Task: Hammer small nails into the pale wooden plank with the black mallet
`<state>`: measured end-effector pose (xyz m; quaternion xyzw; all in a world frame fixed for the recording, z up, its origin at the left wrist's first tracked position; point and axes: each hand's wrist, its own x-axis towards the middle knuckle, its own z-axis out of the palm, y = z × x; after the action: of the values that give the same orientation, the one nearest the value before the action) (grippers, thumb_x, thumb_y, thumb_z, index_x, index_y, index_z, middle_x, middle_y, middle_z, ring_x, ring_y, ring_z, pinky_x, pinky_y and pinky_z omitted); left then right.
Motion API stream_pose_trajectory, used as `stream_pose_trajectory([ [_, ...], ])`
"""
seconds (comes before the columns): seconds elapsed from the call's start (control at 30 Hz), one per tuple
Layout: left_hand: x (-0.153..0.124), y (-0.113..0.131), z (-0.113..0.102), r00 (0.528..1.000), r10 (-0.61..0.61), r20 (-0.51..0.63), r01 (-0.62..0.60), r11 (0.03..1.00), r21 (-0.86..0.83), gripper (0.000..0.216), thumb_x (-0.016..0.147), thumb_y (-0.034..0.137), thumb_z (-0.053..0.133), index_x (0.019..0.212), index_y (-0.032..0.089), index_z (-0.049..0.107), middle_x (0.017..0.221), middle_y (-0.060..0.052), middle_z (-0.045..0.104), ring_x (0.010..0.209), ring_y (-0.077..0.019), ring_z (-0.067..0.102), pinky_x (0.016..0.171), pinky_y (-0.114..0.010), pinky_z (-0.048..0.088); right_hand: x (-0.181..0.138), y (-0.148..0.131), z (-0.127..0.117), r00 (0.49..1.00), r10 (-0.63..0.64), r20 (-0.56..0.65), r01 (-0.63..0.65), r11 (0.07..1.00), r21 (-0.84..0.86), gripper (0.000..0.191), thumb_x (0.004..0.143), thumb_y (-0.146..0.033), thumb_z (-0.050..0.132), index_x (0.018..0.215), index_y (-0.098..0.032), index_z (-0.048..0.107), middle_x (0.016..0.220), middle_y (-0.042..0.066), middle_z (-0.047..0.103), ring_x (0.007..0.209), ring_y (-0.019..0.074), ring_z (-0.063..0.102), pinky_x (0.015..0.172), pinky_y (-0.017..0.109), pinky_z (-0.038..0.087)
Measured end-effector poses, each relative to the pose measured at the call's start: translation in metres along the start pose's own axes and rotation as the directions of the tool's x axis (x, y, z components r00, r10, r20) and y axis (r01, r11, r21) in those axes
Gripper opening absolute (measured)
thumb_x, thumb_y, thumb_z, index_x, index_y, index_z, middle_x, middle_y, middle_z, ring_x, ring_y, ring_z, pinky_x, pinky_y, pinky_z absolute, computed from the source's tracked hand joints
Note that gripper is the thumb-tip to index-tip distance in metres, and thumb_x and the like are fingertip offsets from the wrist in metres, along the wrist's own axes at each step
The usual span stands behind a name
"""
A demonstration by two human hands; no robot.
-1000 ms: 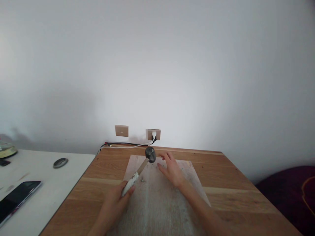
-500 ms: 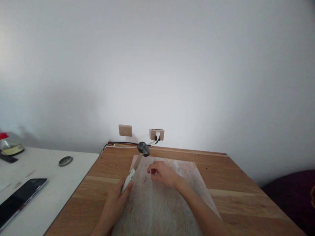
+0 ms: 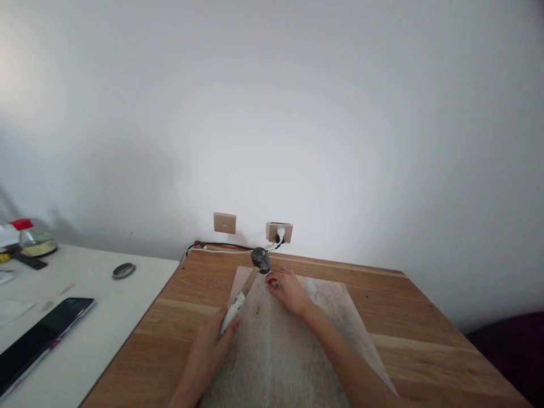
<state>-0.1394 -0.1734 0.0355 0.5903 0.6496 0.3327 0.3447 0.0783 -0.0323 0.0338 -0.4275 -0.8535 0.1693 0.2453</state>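
Observation:
My left hand (image 3: 217, 339) is wrapped around the white-covered lower handle of a mallet (image 3: 250, 281), whose dark, scuffed head points away from me. That head hovers over the far part of a worn, pale board (image 3: 276, 351), close to the fingertips of my right hand (image 3: 289, 289). The right fingers are curled together in a pinch low over the board. A small pale bit shows between them, too small to name. Whether the mallet head touches the fingers or the board, I cannot tell.
The board lies on a wooden table (image 3: 170, 334) against a wall. A socket with a white plug (image 3: 280, 232) and cables are behind it. On the white table at left are a phone (image 3: 46, 340), a grey ring-shaped object (image 3: 124, 271) and a red-capped bottle (image 3: 37, 242).
My right hand has moved farther from me over the board, nearer the mallet head. The whole view has shifted slightly to the left. The left hand keeps its grip.

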Motion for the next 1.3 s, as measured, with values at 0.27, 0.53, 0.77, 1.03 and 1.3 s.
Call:
stream_pose_trajectory([
  [0.27,0.002,-0.003,0.000,1.000,-0.004,0.005,0.004,1.000,0.015,0.045,0.091,0.055,0.040,0.101,0.020,0.067,0.095,-0.009,0.076,0.101,-0.0314,0.070,0.085,-0.036,0.051,-0.006,0.005,0.006,1.000,0.010,-0.017,-0.010,1.000,-0.010,0.017,0.087,-0.011,0.065,0.095,-0.023,0.074,0.101,0.003,0.076,0.100,0.0219,0.063,0.094,0.035,0.043],
  [0.53,0.002,0.000,-0.001,1.000,-0.001,0.014,0.001,1.000,0.014,0.043,0.091,0.055,0.041,0.096,0.021,0.067,0.092,-0.008,0.077,0.098,-0.0302,0.070,0.080,-0.033,0.051,-0.004,-0.002,0.006,0.998,0.062,-0.007,-0.063,0.994,-0.088,0.008,0.088,-0.015,0.067,0.090,-0.021,0.073,0.094,0.005,0.076,0.097,0.0240,0.064,0.092,0.037,0.041],
  [0.77,-0.007,0.003,-0.005,0.998,0.014,0.063,-0.017,0.999,0.039,0.046,0.092,0.055,0.040,0.100,0.020,0.068,0.094,-0.008,0.077,0.095,-0.0285,0.071,0.080,-0.031,0.050,-0.008,0.004,-0.004,0.995,0.096,-0.007,-0.096,0.987,-0.131,0.015,0.085,-0.031,0.075,0.093,-0.019,0.071,0.102,0.009,0.075,0.105,0.0295,0.062,0.093,0.042,0.041],
  [1.03,-0.021,0.003,-0.011,0.996,-0.038,0.078,0.031,0.996,0.087,0.044,0.092,0.054,0.043,0.102,0.022,0.070,0.096,-0.009,0.078,0.100,-0.0307,0.072,0.084,-0.031,0.052,-0.024,0.006,-0.031,0.997,0.069,-0.037,-0.073,0.988,-0.134,0.028,0.085,-0.015,0.067,0.113,-0.016,0.067,0.116,0.013,0.067,0.112,0.0281,0.058,0.098,0.043,0.044],
  [1.3,-0.020,0.003,-0.023,0.997,-0.050,-0.059,0.051,0.998,0.024,0.052,0.091,0.062,0.042,0.104,0.019,0.070,0.096,-0.008,0.078,0.100,-0.0304,0.071,0.083,-0.031,0.054,-0.028,-0.056,0.004,0.931,-0.228,0.284,0.261,0.962,-0.084,0.023,0.087,-0.006,0.058,0.092,-0.022,0.074,0.099,0.008,0.072,0.103,0.0226,0.064,0.094,0.033,0.047],
])
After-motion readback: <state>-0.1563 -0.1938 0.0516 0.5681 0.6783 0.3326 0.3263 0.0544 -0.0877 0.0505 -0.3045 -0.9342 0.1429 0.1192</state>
